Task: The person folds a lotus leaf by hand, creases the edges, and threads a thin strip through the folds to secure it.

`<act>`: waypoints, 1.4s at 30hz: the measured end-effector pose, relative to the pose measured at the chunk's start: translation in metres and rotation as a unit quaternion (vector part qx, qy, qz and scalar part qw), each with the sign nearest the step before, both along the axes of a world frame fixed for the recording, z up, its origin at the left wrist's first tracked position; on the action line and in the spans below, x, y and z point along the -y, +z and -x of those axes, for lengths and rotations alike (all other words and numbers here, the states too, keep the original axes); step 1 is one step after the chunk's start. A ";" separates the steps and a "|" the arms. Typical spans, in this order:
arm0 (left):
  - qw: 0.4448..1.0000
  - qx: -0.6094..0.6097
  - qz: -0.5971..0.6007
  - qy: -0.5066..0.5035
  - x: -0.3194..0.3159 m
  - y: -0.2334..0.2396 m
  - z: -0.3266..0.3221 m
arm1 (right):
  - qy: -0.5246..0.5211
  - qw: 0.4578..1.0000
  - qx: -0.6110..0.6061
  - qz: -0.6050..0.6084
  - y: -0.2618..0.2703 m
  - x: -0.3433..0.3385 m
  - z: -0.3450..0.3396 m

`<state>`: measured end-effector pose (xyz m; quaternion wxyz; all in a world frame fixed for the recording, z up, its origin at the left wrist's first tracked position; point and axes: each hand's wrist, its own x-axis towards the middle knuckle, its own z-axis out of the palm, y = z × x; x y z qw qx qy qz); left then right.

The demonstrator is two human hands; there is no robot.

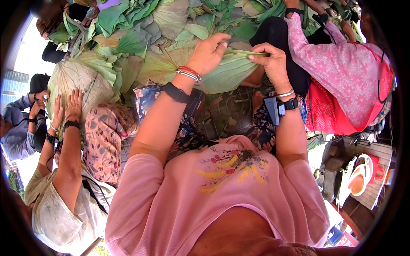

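My right hand (270, 60) pinches the edge of a large pale green lotus leaf (224, 75) between thumb and fingers. The leaf is folded along its top edge and hangs in front of my knees, its veins fanning out. My left hand (209, 52) is over the leaf's other end, thumb and forefinger apart with nothing visible between them; its other fingers are partly hidden. Just beyond, more lotus leaves (169, 19), green and yellowish brown, lie in a broad heap.
At my left, a person's hands (69, 105) press flat on a stack of pale leaves (77, 76). A person in a pink floral sleeve (336, 67) sits close on my right. Paved ground (214, 118) shows between my knees. A red plastic stool (378, 169) stands behind at right.
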<state>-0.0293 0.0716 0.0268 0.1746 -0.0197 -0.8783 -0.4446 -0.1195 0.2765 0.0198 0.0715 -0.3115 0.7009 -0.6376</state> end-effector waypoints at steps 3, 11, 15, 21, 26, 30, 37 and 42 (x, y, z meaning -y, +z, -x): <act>0.998 0.022 0.037 -0.035 -0.001 0.000 0.003 | 0.011 1.000 -0.019 0.006 -0.004 0.006 0.002; 0.997 0.030 -0.048 -0.058 -0.007 -0.009 0.006 | -0.027 0.998 0.053 -0.036 0.014 0.004 -0.004; 0.987 0.048 -0.146 -0.039 0.000 -0.021 0.001 | -0.019 0.990 0.130 0.049 0.000 0.013 -0.004; 0.981 0.018 -0.193 -0.017 -0.004 -0.026 -0.002 | 0.031 0.970 0.226 0.086 0.004 0.013 -0.015; 0.971 0.088 -0.222 -0.014 -0.013 -0.009 -0.005 | 0.001 0.976 0.201 0.086 0.001 0.006 -0.014; 0.971 0.100 -0.218 -0.018 -0.010 -0.009 -0.008 | 0.003 0.986 0.156 0.061 0.001 0.010 -0.014; 0.950 0.171 -0.261 -0.006 -0.006 -0.015 -0.009 | 0.008 0.995 0.094 0.016 -0.003 0.013 -0.020; 0.926 0.189 -0.325 -0.004 -0.007 -0.013 -0.012 | 0.015 0.998 0.068 -0.007 -0.010 0.016 -0.020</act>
